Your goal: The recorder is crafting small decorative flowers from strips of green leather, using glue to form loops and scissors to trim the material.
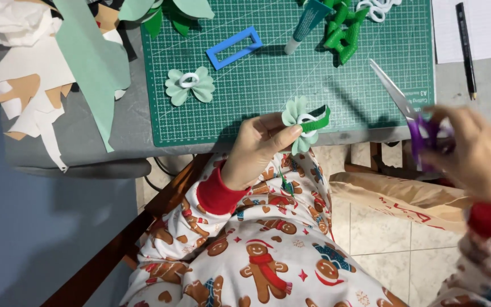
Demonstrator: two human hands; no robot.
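As the view ran from left to right, white and tan paper scraps lay heaped at the bench's far left, with a pale green paper strip across them. Farther right, a green cutting mat carried a finished pale green paper bow, a blue rectangular frame, a glue tube and dark green cut pieces. At the mat's near edge, the left hand kept its grip pinched on a second pale green bow wrapped with a dark green ribbon. To the right, the right hand was closed through the purple handles of scissors, blades pointing up-left over the mat. A black pen lay on white paper at far right.
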